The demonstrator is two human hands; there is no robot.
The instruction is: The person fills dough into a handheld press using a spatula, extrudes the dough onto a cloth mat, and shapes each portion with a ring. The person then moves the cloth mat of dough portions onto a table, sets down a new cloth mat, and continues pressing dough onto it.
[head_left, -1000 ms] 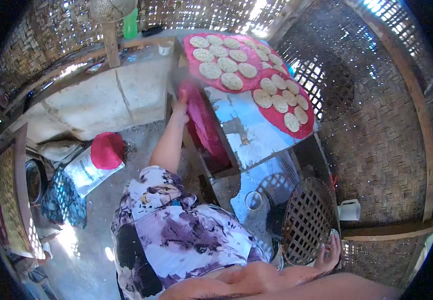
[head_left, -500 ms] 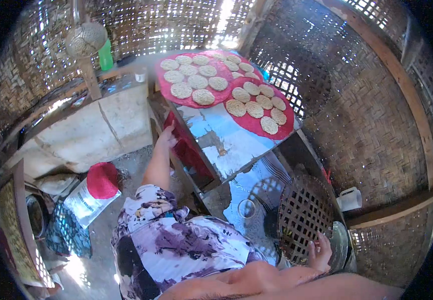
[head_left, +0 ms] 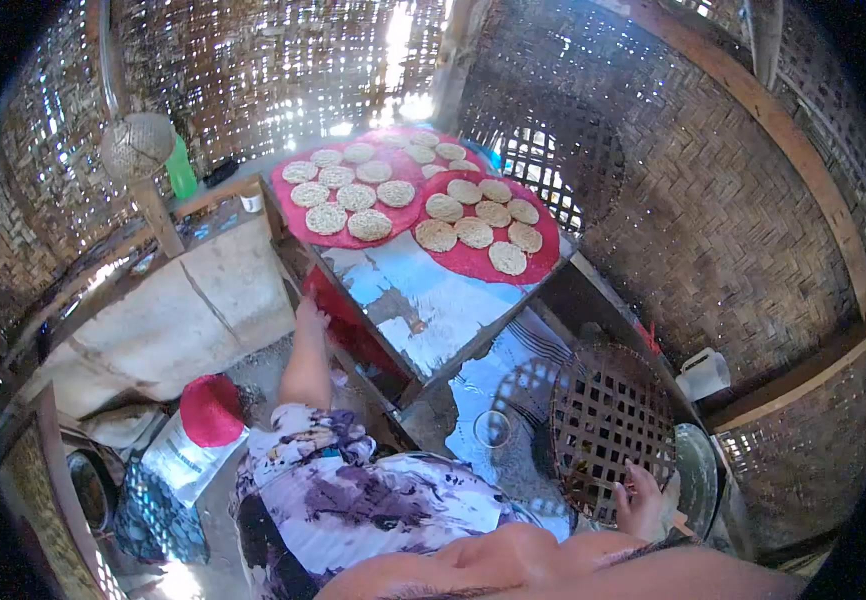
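Note:
My left hand reaches to the left side of the table, its fingers closed at the edge of a red sheet below the tabletop. The fingertips are partly hidden. Two red round mats lie on the table, bearing several flat, pale round cakes. My right hand is low on the right, its fingers apart and slightly curled. It is in front of a dark open-weave basket, and I cannot tell whether it touches it.
A blue-white cloth lies beside the basket. A white mug stands at the right wall, near a metal basin. On the left floor are a white sack with a red round mat on it and a dark bag. Woven walls surround the table.
My view has turned, so the table and mats appear farther left and lower. My left hand stays at the red sheet, and my right hand stays by the basket.

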